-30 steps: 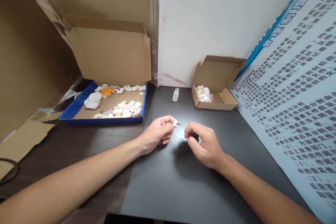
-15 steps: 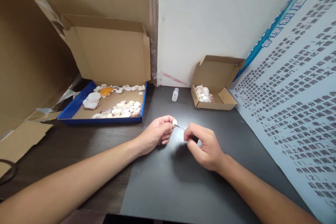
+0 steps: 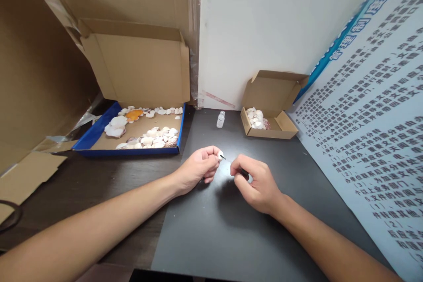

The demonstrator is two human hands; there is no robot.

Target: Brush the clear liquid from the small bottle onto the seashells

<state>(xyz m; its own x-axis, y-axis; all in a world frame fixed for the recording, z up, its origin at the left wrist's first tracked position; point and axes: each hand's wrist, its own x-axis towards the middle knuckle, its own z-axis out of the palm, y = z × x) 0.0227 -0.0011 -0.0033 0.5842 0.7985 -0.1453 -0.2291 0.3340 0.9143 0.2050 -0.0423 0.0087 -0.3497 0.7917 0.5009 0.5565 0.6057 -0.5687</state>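
Note:
A small white seashell (image 3: 220,154) is pinched between the thumb and fingers of my left hand (image 3: 201,165), raised over the dark mat. My right hand (image 3: 254,180) grips a small brush (image 3: 243,173) with a dark handle and a thin light stem. Its dark tip meets the shell, and my right fingers hide part of the handle. Beyond both hands, a small clear glass bottle (image 3: 221,119) with an uncapped neck stands upright on the mat.
At the left, an open blue-edged cardboard box (image 3: 128,151) holds many shells. A smaller open cardboard box (image 3: 272,132) with shells sits back right. Behind stands a white board (image 3: 264,22); a printed poster (image 3: 370,141) leans along the right. The dark mat (image 3: 198,238) covers the table's middle.
The brush tip and right hand have shifted very slightly to the left at the shell. Otherwise both hands keep nearly the same place.

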